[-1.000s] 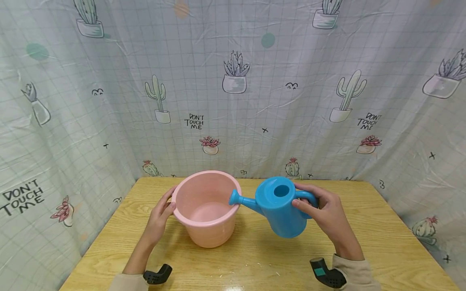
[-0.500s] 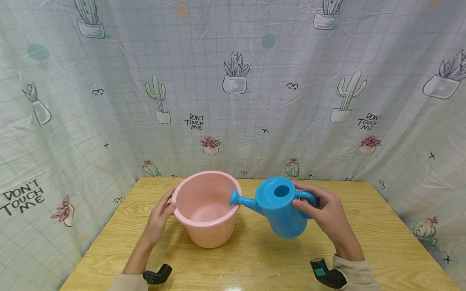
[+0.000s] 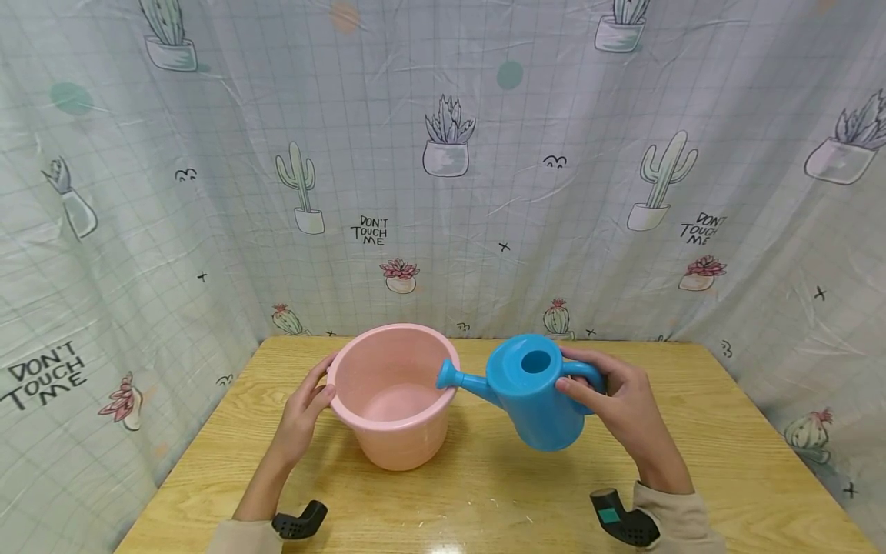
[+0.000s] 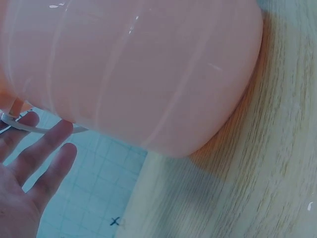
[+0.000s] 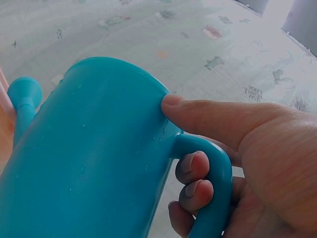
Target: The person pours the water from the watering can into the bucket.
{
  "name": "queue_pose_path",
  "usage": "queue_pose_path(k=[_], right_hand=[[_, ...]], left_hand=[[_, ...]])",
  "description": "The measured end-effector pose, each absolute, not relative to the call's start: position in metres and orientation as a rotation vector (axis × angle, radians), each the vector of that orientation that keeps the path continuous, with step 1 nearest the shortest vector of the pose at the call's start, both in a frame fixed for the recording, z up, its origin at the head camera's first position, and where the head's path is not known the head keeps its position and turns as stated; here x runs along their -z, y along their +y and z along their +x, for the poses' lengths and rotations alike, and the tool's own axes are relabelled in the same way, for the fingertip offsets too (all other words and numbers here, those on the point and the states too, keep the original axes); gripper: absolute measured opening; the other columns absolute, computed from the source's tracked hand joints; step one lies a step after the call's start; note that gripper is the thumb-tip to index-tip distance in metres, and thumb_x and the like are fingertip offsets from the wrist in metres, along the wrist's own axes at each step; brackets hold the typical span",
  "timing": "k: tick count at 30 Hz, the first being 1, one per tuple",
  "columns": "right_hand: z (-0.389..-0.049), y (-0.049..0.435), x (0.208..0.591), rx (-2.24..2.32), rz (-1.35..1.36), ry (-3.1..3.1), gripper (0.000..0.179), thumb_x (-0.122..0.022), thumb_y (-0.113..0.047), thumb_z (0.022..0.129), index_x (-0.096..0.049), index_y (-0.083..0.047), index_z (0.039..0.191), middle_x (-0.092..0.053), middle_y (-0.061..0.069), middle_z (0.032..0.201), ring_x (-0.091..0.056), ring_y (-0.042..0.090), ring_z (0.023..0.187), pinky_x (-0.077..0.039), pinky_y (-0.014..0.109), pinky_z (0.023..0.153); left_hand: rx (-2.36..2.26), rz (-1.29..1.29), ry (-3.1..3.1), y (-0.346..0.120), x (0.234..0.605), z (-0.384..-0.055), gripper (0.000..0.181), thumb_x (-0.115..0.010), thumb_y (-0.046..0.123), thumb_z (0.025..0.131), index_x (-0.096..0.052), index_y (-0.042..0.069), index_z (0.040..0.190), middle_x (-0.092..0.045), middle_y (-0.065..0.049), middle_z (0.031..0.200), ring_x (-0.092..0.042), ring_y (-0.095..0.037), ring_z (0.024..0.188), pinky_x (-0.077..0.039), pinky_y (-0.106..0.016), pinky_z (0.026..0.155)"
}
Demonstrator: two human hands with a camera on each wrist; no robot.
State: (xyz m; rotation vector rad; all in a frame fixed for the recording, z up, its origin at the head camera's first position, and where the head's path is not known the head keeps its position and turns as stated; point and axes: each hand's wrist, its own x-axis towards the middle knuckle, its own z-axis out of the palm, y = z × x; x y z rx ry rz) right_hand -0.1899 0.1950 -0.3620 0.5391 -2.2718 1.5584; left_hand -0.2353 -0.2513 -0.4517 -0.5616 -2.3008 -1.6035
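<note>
A pink plastic bucket [image 3: 404, 446] stands upright on the wooden table, with nothing seen inside it. My left hand [image 3: 301, 419] holds its left rim, thumb at the lip. In the left wrist view, several spread fingers [image 4: 37, 153] reach the bucket's wall beside its pale handle [image 4: 37, 130]. To the right, my right hand [image 3: 619, 400] grips a blue watering can [image 3: 536, 408] by its loop handle [image 5: 220, 173], thumb pressed on the can's body. The can tilts slightly left, and its spout's rose [image 3: 448, 375] overlaps the bucket's right rim. Water drops dot the can.
The wooden table [image 3: 692, 415] extends around both items. Behind and at the sides hangs a curtain [image 3: 505, 177] printed with cacti. Both wrists wear dark devices, the left device [image 3: 301, 522] and the right device [image 3: 623, 523]. Small shiny spots lie near the front of the table.
</note>
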Motion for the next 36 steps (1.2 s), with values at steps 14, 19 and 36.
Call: queue_pose_path(k=[14, 19, 36], right_hand=[[-0.19, 0.1951, 0.3615, -1.556, 0.537, -2.276, 0.042, -0.067, -0.005, 0.089, -0.059, -0.002, 0.13, -0.063, -0.024, 0.116, -0.064, -0.002, 0.103, -0.051, 0.017, 0.084], [-0.1898, 0.1955, 0.3613, -1.56, 0.541, -2.272, 0.041, -0.067, -0.005, 0.089, -0.06, -0.003, 0.13, -0.063, -0.024, 0.116, -0.064, -0.001, 0.102, -0.052, 0.018, 0.084], [-0.1893, 0.1956, 0.361, -1.564, 0.53, -2.277, 0.041, -0.067, -0.006, 0.089, -0.059, -0.002, 0.13, -0.063, -0.024, 0.115, -0.064, 0.0, 0.102, -0.052, 0.018, 0.084]], left_hand=[[1.652, -0.567, -2.303, -0.252, 0.4506, -0.2368, 0.05, -0.039, 0.013, 0.103, -0.031, 0.015, 0.152, -0.034, -0.016, 0.152, -0.048, 0.004, 0.123, -0.05, -0.02, 0.087], [1.681, -0.565, -2.315, -0.2519, 0.4501, -0.2375, 0.05, -0.038, 0.015, 0.103, -0.03, 0.016, 0.152, -0.032, -0.015, 0.154, -0.046, 0.004, 0.125, -0.05, -0.019, 0.088], [1.761, -0.529, -2.341, -0.2519, 0.4481, -0.2373, 0.052, -0.037, 0.019, 0.104, -0.026, 0.012, 0.154, -0.024, -0.014, 0.159, -0.043, 0.009, 0.125, -0.05, -0.018, 0.088]])
